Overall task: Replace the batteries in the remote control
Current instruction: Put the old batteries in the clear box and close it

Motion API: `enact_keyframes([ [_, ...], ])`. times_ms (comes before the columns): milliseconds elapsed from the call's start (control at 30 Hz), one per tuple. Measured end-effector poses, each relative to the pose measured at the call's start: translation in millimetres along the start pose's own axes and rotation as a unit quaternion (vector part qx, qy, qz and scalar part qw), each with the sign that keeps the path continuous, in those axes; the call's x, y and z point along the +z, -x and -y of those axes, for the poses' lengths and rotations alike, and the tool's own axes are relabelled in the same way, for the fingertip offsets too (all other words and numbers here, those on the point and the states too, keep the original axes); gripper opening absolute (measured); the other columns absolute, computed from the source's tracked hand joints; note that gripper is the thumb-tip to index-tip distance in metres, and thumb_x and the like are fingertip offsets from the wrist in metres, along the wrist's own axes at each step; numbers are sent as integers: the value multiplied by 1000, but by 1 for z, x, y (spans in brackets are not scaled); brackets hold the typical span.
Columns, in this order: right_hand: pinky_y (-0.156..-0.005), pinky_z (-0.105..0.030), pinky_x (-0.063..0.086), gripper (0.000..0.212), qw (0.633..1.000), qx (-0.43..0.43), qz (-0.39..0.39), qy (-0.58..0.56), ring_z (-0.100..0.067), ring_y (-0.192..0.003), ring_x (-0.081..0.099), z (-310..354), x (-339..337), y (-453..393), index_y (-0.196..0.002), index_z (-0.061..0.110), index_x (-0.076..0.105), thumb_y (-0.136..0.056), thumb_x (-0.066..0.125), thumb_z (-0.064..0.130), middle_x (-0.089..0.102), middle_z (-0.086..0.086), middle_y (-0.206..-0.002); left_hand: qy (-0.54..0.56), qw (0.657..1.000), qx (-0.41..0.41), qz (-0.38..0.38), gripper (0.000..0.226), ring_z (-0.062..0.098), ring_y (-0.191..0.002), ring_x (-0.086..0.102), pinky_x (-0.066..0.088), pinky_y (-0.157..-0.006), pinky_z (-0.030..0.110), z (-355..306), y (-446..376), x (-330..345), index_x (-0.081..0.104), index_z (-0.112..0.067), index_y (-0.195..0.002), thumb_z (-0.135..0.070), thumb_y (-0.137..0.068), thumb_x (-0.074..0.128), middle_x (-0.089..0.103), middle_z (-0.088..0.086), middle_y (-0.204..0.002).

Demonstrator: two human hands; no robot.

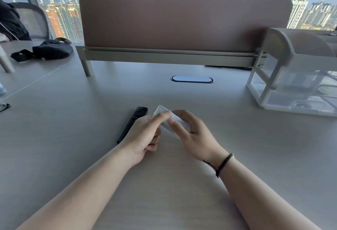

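Observation:
A slim black remote control lies on the grey desk, its lower end hidden behind my left hand. A small clear plastic case is held above the desk between both hands, just right of the remote. My left hand has its index finger stretched across the top of the case, and its other fingers are curled. My right hand grips the case's right end with thumb and fingers. What the case holds is too blurred to tell.
A brown divider panel stands across the back of the desk, with an oval cable port in front of it. A translucent organiser sits at the right. A black bag lies far left.

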State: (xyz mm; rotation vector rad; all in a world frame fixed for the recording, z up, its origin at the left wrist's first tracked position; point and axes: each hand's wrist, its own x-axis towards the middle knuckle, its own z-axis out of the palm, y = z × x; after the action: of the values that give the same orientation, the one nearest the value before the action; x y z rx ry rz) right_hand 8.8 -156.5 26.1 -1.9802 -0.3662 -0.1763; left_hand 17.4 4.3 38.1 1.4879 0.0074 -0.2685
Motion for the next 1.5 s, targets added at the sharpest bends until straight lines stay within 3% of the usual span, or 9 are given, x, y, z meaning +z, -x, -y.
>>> enact_keyframes([
  [200, -82, -46, 55, 30, 1000, 6, -19, -19, -13, -91, 67, 2, -2, 0, -106, 26, 68, -94, 52, 48, 72, 8, -95, -21, 999, 30, -3, 41, 11, -44, 15, 15, -41, 20, 1, -1, -2, 47, -20, -85, -53, -74, 69, 23, -10, -51],
  [433, -75, -25, 50, 24, 1000, -14, -11, 11, -6, -86, 65, 7, 3, 5, -110, 23, 66, -101, 48, 37, 72, 8, -92, -82, 992, 84, -46, 51, 11, -40, 18, 16, -41, 21, 4, -3, -5, 34, -23, -65, -59, -62, 70, 23, -5, -51],
  [667, -62, -32, 43, 31, 998, 9, -58, 4, -21, -71, 54, 10, 11, 7, -90, 17, 64, -102, 45, 39, 65, -11, -81, -88, 992, 80, -47, 49, 13, -38, 20, 16, -43, 22, 3, -2, -6, 40, -19, -62, -58, -62, 70, 24, -2, -50],
  [833, -73, -46, 53, 48, 966, 152, -82, -194, -32, -82, 71, 11, -5, -2, -95, 12, 74, -80, 64, 56, 77, -7, -91, -51, 994, 99, 0, 44, 11, -38, 18, 17, -40, 20, 4, 0, -2, 40, -27, -52, -54, -67, 71, 22, -6, -50],
  [1033, -81, -51, 57, 66, 885, 262, -114, -368, -34, -77, 69, 7, -30, -9, -105, 3, 66, -69, 75, 59, 75, -16, -83, -220, 946, 169, 169, 36, 25, -61, 51, 44, -57, 36, -1, 8, -5, 72, -30, -105, -43, -72, 79, 65, 11, -78],
  [1167, -62, -38, 57, 49, 912, 255, -171, -271, -27, -62, 65, 4, -22, -11, -90, 11, 70, -77, 72, 59, 75, -12, -74, -354, 913, 150, 137, 50, 7, -65, 62, 52, -69, 24, 4, 11, -4, 65, -36, -112, -31, -67, 87, 70, -23, -76],
  [1300, -63, -35, 54, 50, 940, 198, -187, -205, -19, -58, 60, 1, -22, -12, -89, 9, 73, -78, 71, 58, 74, -8, -75, -390, 910, 127, 63, 76, -3, -61, 61, 51, -66, 19, 2, 9, -9, 54, -41, -124, -47, -57, 90, 62, -12, -77],
  [1400, -60, -33, 52, 56, 945, 202, -195, -166, -15, -55, 56, -5, -22, -13, -88, 5, 73, -76, 71, 60, 73, -2, -74, -328, 937, 122, -3, 74, -1, -51, 45, 36, -53, 17, -2, 6, -8, 51, -37, -120, -60, -58, 84, 44, -12, -67],
  [1500, -58, -32, 52, 56, 956, 195, -178, -130, -12, -53, 55, -7, -18, -12, -85, 5, 73, -79, 69, 60, 73, -1, -75, -118, 989, 88, -22, 37, 11, -44, 33, 26, -43, 25, -9, 8, -4, 50, -20, -97, -36, -72, 72, 40, -3, -62],
])
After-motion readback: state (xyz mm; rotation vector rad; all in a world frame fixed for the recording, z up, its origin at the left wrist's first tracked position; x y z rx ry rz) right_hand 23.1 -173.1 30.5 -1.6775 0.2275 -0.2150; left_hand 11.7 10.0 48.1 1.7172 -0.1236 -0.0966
